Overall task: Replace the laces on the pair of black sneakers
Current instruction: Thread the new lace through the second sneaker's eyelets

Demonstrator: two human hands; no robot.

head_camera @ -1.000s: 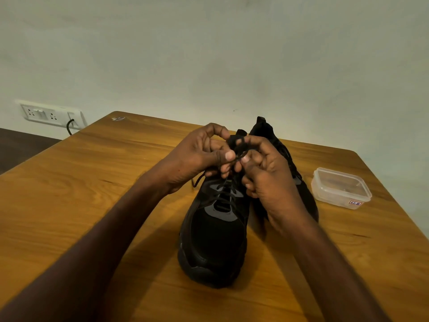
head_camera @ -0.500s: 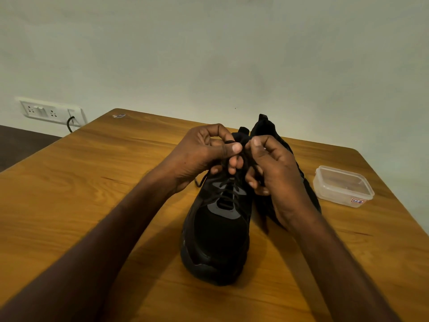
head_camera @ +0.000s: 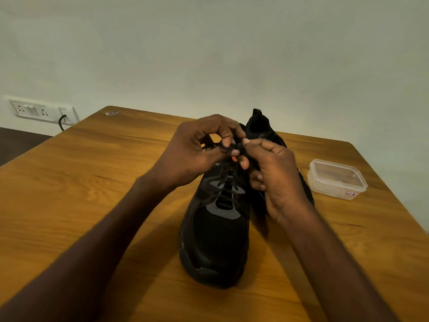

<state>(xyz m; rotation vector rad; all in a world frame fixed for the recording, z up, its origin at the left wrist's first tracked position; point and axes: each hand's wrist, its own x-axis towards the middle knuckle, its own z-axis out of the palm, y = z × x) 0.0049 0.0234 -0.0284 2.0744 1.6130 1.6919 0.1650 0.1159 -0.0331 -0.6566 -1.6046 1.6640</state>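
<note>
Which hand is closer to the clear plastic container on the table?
Right. The right hand is at the top of the near sneaker, on the side toward the plastic container, with bare table between them. The left hand is on the sneaker's far side, farther away.

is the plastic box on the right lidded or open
Lidded: the clear plastic box has a flat clear lid seated on its rim. It stands upright on the table.
</note>
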